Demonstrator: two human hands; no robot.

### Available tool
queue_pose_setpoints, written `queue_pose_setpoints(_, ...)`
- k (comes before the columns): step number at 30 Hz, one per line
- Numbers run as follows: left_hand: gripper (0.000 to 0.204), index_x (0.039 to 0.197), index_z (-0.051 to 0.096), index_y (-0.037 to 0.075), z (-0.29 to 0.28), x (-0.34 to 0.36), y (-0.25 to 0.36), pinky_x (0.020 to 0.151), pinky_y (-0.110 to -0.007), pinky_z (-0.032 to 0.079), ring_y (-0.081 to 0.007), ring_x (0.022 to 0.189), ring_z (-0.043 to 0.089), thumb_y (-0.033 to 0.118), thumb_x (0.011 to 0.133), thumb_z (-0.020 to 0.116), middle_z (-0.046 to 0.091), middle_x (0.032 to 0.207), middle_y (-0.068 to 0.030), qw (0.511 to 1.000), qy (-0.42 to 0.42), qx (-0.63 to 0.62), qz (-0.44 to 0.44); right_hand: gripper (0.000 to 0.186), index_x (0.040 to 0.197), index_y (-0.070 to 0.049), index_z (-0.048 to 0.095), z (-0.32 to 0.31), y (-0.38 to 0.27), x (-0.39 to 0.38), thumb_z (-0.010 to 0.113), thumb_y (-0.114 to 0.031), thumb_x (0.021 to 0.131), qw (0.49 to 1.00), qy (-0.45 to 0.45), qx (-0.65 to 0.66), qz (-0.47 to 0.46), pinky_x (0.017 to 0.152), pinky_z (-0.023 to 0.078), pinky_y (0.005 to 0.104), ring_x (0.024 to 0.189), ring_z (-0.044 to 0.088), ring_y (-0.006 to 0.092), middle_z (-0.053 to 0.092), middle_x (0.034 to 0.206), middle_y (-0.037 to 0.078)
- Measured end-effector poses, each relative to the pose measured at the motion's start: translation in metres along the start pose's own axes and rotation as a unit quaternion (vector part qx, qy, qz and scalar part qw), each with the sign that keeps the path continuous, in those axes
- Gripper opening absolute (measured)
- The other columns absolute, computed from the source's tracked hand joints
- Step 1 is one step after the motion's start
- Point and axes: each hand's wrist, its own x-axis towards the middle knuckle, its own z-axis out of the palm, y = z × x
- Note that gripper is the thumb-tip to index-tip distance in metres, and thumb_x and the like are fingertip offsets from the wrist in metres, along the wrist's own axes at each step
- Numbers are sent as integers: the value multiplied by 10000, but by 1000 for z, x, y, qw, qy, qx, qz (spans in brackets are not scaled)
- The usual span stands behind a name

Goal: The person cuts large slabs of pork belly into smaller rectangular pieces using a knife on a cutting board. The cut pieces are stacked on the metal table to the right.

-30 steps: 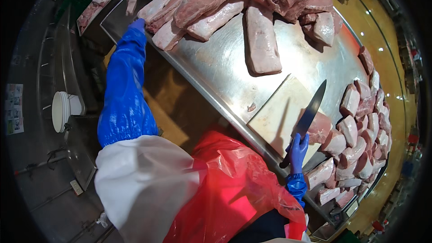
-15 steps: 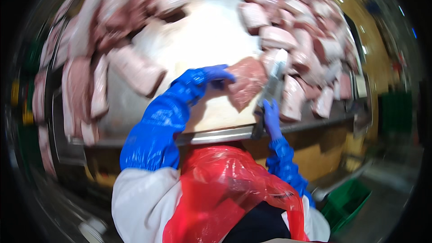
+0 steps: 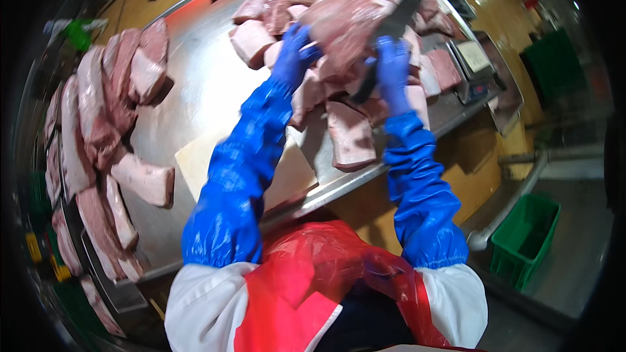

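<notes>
In blue gloves and sleeves, both my hands are over the heap of meat at the right of the table. My left hand has its thumb and fingers apart at the left edge of a large piece of meat. That piece is smeared by motion above the heap; I cannot tell whether the fingertips still touch it. Closed on a knife, my right hand is to the right of that piece. The knife's blade points up and to the right, blurred. Below the hands lies a pale block of meat.
Long strips of meat lie along the left side of the metal table. A pale cutting board is partly under my left arm. A small scale stands at the right, and a green crate sits lower right.
My view has turned right. Both hands have moved from the cutting board to over the heap, carrying the knife and the piece of meat. My left hand's fingers have spread apart.
</notes>
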Motion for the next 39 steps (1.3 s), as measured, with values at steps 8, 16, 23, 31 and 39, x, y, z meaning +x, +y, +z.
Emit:
queue_pose_setpoints(8,737,1414,480,64,-65,-184,23,1115,-474,326,-368,1320,444,416,810,713,473,1411,-234,853,31,213,-475,236,1043,10,562,-69,74,-98,561,-224,1011,986,-70,-145,-42,559,462,286,612,538,109,597,773,36)
queue_pose_setpoints(16,1173,1580,37,217,-403,-339,-24,1113,-605,292,-484,1405,278,536,715,762,160,1563,-301,417,195,353,-815,416,1297,36,488,98,180,-172,559,-221,978,910,-319,-258,-68,1008,406,355,1160,507,281,478,1316,193)
queue_pose_setpoints(23,1261,1524,132,31,-529,-433,-35,1106,-447,386,-429,1339,414,405,570,867,365,1462,-303,631,231,282,-685,413,1297,34,475,153,195,-198,560,-189,960,922,-243,-300,-23,906,467,372,1010,560,265,522,1211,180)
queue_pose_setpoints(31,1001,1413,326,-5,-448,-518,86,922,-389,513,-296,1122,570,115,560,834,532,1287,-174,728,262,-114,-623,416,1268,55,508,212,200,-255,558,-215,955,896,-203,-382,-103,971,432,387,1068,540,297,519,1207,192)
queue_pose_setpoints(39,1129,1507,259,37,-428,-389,134,1137,-429,323,-359,1315,448,399,592,814,476,1361,-226,881,-41,-127,-454,380,1221,46,522,232,207,-264,580,-253,993,969,-105,-224,8,896,452,304,981,555,157,610,1038,99)
